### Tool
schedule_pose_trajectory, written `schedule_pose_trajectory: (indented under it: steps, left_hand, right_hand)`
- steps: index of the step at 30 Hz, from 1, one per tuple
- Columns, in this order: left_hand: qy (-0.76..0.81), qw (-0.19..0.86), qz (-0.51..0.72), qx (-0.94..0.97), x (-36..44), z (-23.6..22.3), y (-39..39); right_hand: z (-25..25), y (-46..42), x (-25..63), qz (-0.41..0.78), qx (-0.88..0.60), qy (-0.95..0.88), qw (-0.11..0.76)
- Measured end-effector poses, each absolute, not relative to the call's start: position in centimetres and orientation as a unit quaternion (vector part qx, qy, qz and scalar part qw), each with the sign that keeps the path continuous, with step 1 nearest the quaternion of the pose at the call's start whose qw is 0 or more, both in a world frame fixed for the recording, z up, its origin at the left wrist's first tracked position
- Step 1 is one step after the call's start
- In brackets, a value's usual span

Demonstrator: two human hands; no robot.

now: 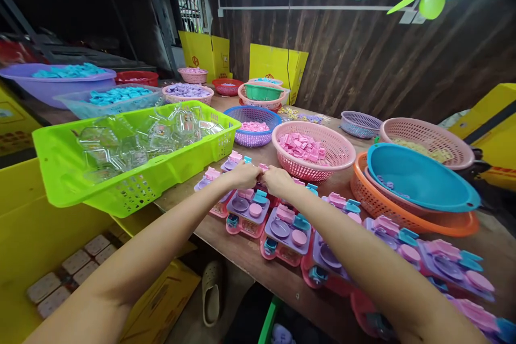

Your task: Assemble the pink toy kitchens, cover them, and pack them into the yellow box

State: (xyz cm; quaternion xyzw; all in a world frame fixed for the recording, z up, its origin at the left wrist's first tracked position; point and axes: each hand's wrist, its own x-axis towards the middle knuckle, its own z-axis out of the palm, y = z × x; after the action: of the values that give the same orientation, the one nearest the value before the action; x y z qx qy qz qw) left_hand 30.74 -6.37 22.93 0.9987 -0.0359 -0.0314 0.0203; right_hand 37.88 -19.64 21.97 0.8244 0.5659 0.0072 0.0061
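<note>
My left hand (pixel 244 175) and my right hand (pixel 277 179) meet over a row of small toy sets (pixel 248 210) with purple tops, pink bases and blue bits, laid along the wooden table. The fingers of both hands are pinched together on a small pink piece (pixel 263 167) at the far end of the row. Just beyond the hands stands a pink basket (pixel 312 172) full of pink plastic parts (pixel 302 146). More toy sets (pixel 443 260) run to the right under my right forearm.
A green crate (pixel 60 172) of clear plastic shells sits at left. A purple basket (pixel 253 115), an orange basket holding a blue bowl (pixel 419 177) and several other baskets cover the table. Yellow boxes (pixel 278 64) lean on the wall. A slipper (pixel 212 290) lies on the floor.
</note>
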Motion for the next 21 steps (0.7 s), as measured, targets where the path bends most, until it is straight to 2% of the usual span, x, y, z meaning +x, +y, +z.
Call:
schedule_pose_trajectory:
  steps: [6,9,10,11,13,14,16,19,21]
  left_hand:
    - [-0.008,0.007,-0.005,1.000,30.6,24.3,-8.0]
    - [0.005,0.022,0.036,0.999,29.0,25.9,-8.8]
    - [0.014,0.037,0.073,0.997,27.8,26.3,-9.4]
    - [0.021,0.063,0.112,0.992,26.2,26.6,-10.1]
    - [0.030,0.168,0.188,0.967,22.3,26.2,-12.0]
    - [0.017,0.232,0.163,0.959,20.0,25.4,-13.1]
    - [-0.010,0.323,0.016,0.946,15.6,22.5,-15.6]
    - [-0.002,0.375,-0.238,0.896,10.3,16.3,-19.4]
    - [0.039,0.427,-0.313,0.847,8.1,12.1,-21.9]
  right_hand:
    - [26.6,-22.4,36.4,-0.029,0.808,0.587,-0.040]
    - [29.0,-28.2,33.3,-0.042,0.782,0.599,-0.164]
    - [29.1,-30.9,31.7,-0.057,0.764,0.603,-0.222]
    - [28.8,-34.0,30.0,-0.093,0.747,0.613,-0.239]
    - [26.3,-40.5,26.1,-0.170,0.732,0.625,-0.212]
    - [24.3,-43.7,24.2,-0.193,0.730,0.626,-0.195]
    - [19.2,-49.5,20.5,-0.180,0.759,0.601,-0.175]
    - [11.9,-55.4,16.0,-0.110,0.818,0.543,-0.154]
    - [9.1,-57.4,14.1,-0.074,0.840,0.520,-0.133]
